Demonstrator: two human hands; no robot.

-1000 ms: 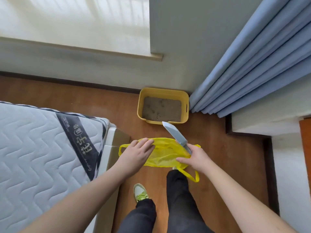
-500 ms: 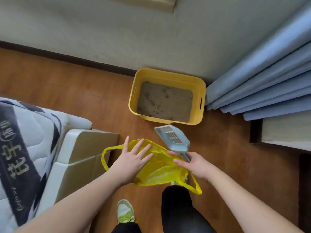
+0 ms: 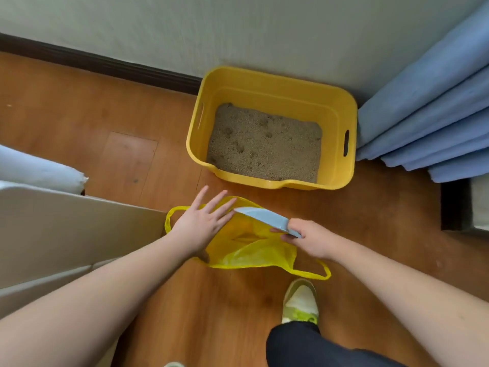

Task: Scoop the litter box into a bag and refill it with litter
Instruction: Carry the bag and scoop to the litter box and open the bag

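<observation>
A yellow litter box (image 3: 336, 112) stands on the wooden floor against the wall, holding brownish litter (image 3: 264, 144) with dents in it. Just in front of it is a thin yellow plastic bag (image 3: 254, 250), its mouth spread. My left hand (image 3: 201, 223) lies with straight, spread fingers on the bag's left side. My right hand (image 3: 309, 238) grips the handle of a pale blue litter scoop (image 3: 260, 217), together with the bag's right edge. The scoop's blade points left across the bag's mouth.
A bed frame and mattress corner (image 3: 53, 226) fill the left side. Blue curtains (image 3: 428, 115) hang at the right beside the box. A dark baseboard (image 3: 100, 64) runs along the wall. My shoe (image 3: 300, 303) and trouser leg are below the bag.
I have come nearer to the litter box, which now looks larger. The scoop has swung from pointing up toward the box to lying sideways over the bag. The bag's mouth is wider.
</observation>
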